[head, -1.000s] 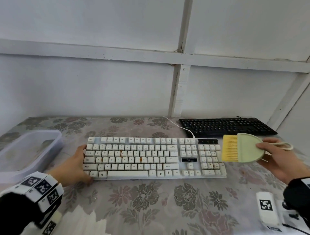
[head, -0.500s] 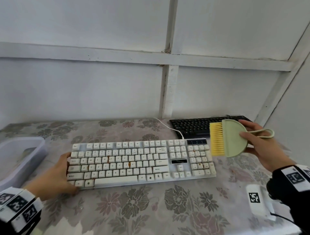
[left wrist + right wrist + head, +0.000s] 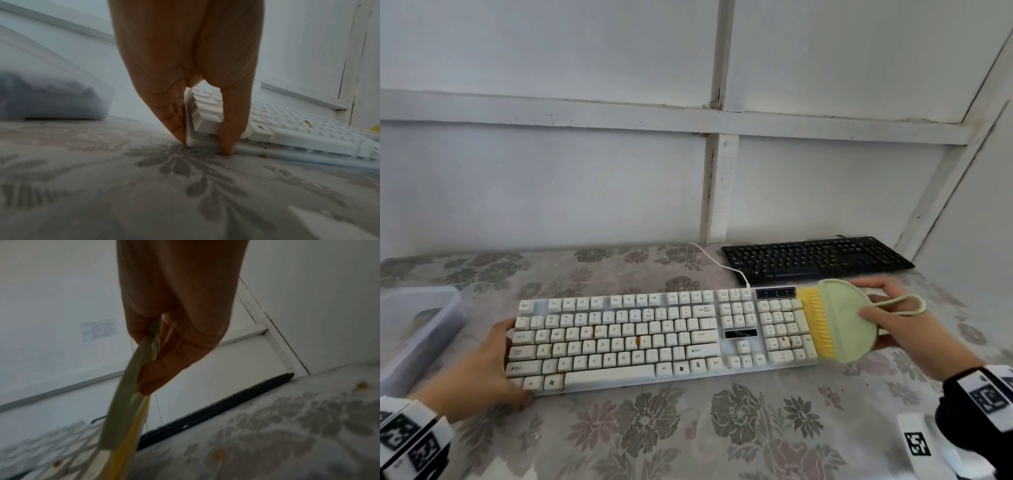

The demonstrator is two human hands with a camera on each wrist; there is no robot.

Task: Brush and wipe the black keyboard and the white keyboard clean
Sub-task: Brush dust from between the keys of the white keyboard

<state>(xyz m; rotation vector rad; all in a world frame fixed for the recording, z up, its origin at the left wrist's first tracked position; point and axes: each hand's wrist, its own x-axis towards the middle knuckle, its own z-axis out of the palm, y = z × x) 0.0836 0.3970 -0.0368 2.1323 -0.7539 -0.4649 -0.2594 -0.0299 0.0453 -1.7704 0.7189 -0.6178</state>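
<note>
The white keyboard (image 3: 661, 339) lies across the middle of the table, with orange stains on several keys. My left hand (image 3: 500, 363) holds its left end, the near corner (image 3: 197, 142) caught between thumb and fingers. My right hand (image 3: 873, 318) grips a pale green brush (image 3: 842, 325) with yellow bristles (image 3: 816, 325). The bristles point left and sit at the keyboard's right edge, by the number pad. In the right wrist view the brush (image 3: 123, 402) shows edge-on. The black keyboard (image 3: 815, 260) lies behind, at the back right against the wall.
A translucent plastic tub (image 3: 414, 329) stands at the left, close to my left hand. A white cable (image 3: 719, 263) runs from the white keyboard toward the wall. A small white device with a marker (image 3: 917, 445) lies at the front right. Orange crumbs (image 3: 362, 386) dot the floral cloth.
My right hand has brought the brush down and left, from above the black keyboard's front to the white keyboard's right edge. My left hand still holds the left end.
</note>
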